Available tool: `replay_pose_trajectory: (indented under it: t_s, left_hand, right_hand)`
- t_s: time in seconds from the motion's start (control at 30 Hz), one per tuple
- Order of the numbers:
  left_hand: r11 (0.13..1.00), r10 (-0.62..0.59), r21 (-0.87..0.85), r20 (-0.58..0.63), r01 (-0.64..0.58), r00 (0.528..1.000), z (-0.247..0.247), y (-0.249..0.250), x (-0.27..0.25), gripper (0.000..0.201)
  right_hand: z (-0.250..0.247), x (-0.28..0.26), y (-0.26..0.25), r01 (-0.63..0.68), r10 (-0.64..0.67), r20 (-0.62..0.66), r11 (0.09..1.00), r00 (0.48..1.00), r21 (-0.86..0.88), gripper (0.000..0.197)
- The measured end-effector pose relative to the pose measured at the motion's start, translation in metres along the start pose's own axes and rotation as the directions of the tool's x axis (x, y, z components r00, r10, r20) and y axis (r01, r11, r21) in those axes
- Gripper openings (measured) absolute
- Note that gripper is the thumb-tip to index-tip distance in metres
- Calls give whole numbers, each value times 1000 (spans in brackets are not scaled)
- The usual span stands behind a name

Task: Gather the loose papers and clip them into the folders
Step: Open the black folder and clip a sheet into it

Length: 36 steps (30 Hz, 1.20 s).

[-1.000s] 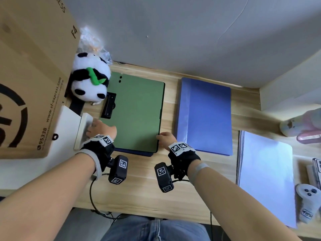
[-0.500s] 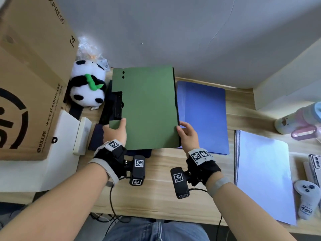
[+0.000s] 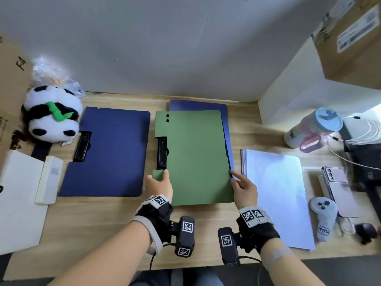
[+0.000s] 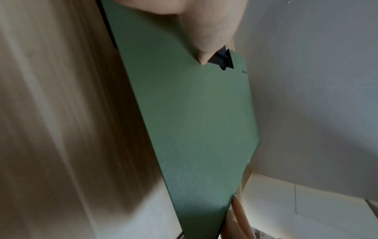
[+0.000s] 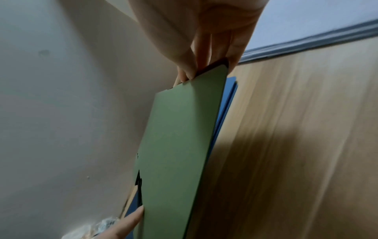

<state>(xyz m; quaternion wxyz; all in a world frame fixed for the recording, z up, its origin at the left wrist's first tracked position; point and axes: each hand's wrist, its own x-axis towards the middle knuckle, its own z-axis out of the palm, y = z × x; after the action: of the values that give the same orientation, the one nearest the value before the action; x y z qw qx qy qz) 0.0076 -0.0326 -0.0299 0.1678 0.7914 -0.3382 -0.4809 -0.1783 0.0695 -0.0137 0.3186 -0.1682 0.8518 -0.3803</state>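
Green folder [image 3: 195, 157] has come off the dark blue folder [image 3: 109, 151] it covered a second ago and now sits over a second blue folder [image 3: 224, 120] just right of it, near edge raised off the tabletop [image 3: 99, 219]. Left hand [image 3: 159, 185] pinches its near-left corner below the black clip [image 3: 162, 152], right hand [image 3: 244, 189] pinches the near-right edge, so both grips are closed on it. Paper stack [image 3: 276, 193] lies untouched right of the green folder; likely clipping hasn't started, folders only being spread out.
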Motion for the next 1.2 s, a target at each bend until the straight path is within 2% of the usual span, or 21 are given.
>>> replay_pose_trajectory:
  t_s: [0.13,0.23,0.33,0.4,0.5,0.57,0.63,0.73,0.8,0.9,1.0,1.03,1.1,1.2]
  left_hand:
    - [998,-55,9,58,54,997,17,-7,-15,62]
    - [995,-75,75,93,69,993,20,-7,-18,63]
    - [982,-101,176,162,72,982,14,-4,-20,62]
    - [965,-86,260,145,46,986,4,2,-24,61]
    - [967,81,233,91,-100,993,-14,31,-33,61]
    - [955,238,150,134,-257,962,-33,59,-43,59]
    - [922,358,71,213,-380,909,-54,86,-59,51]
    - [885,436,3,350,-466,829,-84,111,-78,47]
    - [852,483,-1,390,-524,784,-104,119,-90,45]
    - [841,466,77,398,-535,790,-125,115,-88,43]
    - [862,387,202,326,-464,862,-142,100,-65,43]
    - [867,367,234,296,-439,882,-149,94,-56,47]
    - [890,308,270,239,-368,921,-157,83,-39,60]
    - [903,250,320,150,-286,957,-165,66,-9,75]
  right_hand:
    - [-7,8,14,-127,126,100,992,987,7,29]
    - [-13,16,18,-198,195,117,980,974,13,23]
    - [-20,22,16,-191,186,136,981,973,25,10]
    - [-25,22,10,-180,158,201,979,967,98,19]
    - [-37,9,-19,-145,50,351,958,935,249,18]
    - [-41,-5,-42,-101,-61,453,940,889,325,23]
    - [-35,-16,-64,-64,-163,539,924,826,377,34]
    - [-10,-34,-97,-30,-242,656,927,715,375,40]
    - [14,-47,-116,-14,-253,732,941,633,337,43]
    - [53,-68,-135,-22,-206,822,966,532,256,46]
    - [85,-80,-138,-14,-116,873,990,473,139,46]
    - [95,-80,-136,-5,-92,880,994,466,106,48]
    - [109,-77,-131,-19,-48,861,998,506,67,50]
    - [119,-62,-115,-105,43,747,994,664,37,44]
